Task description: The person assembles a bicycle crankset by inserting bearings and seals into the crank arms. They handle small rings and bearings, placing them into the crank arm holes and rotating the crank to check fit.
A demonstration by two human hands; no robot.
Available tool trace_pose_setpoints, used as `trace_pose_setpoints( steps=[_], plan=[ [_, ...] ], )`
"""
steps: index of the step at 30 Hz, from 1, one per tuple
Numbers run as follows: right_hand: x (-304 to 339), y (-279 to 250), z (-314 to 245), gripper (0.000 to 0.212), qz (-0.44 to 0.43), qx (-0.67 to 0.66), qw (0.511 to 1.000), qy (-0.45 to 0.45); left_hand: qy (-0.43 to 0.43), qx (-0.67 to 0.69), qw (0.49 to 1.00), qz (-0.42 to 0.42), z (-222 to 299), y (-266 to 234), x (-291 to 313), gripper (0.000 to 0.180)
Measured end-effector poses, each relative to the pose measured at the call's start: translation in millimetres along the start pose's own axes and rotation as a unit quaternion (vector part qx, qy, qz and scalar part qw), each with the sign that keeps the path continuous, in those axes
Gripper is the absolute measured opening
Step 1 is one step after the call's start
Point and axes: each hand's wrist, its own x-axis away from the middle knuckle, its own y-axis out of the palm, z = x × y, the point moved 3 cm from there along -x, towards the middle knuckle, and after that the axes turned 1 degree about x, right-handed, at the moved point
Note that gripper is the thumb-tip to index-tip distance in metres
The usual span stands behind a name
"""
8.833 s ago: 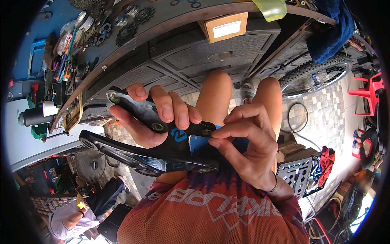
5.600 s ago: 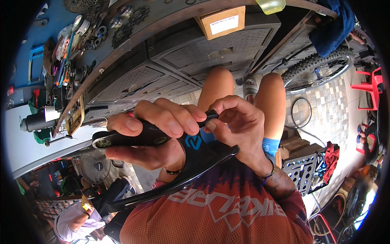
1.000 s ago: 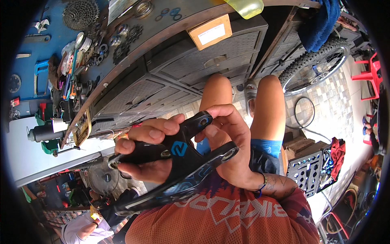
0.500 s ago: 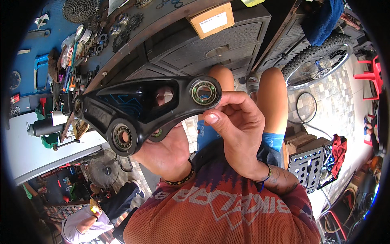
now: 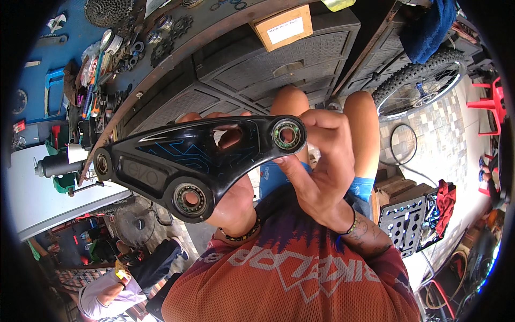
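Observation:
A glossy black suspension rocker link (image 5: 177, 155) from a bicycle, with blue line graphics, is held up before my chest. Round bearings sit in its pivot ends: the right bearing (image 5: 287, 135), the lower bearing (image 5: 190, 200) and a smaller one at the far left tip. My left hand (image 5: 236, 201) is closed round the link from behind. Its fingertips show above the top edge, and the rest of its grip is hidden. At the link's right end my right hand (image 5: 324, 166) grips with thumb below the bearing and index finger above, fingers curled.
A blue workbench (image 5: 43, 102) with tools and a cassette lies at the left. Beyond the link stand dark drawers (image 5: 284, 64) with a small cardboard box (image 5: 281, 27) on top. To the right are a wheel (image 5: 424, 83) and an open tool case (image 5: 402, 222). Another person (image 5: 112, 287) is at lower left.
The link has tipped so more of its flat face shows. Its right and lower ends have shifted right and slightly down. Both hands keep hold of it.

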Motion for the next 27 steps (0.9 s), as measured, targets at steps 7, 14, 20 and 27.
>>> trace_pose_setpoints(
  steps=[7, 14, 20, 27],
  plan=[
    [-3, -5, -1, 0.032, -0.069, 0.166, 0.982, -0.054, 0.035, -0.116, 0.992, 0.042, -4, -9, 3, 0.085],
    [-10, -13, 13, 0.035, -0.123, 0.106, 0.98, -0.113, -0.016, -0.01, 1.0, 0.017, -3, -6, -3, 0.069],
    [-21, -24, 29, 0.032, -0.208, 0.008, 0.966, -0.153, -0.097, 0.001, 0.995, -0.038, 2, -16, -12, 0.069],
    [-31, -31, 15, 0.03, -0.218, 0.124, 0.951, -0.181, -0.121, -0.029, 0.991, -0.042, 2, -25, -20, 0.066]
  ],
)
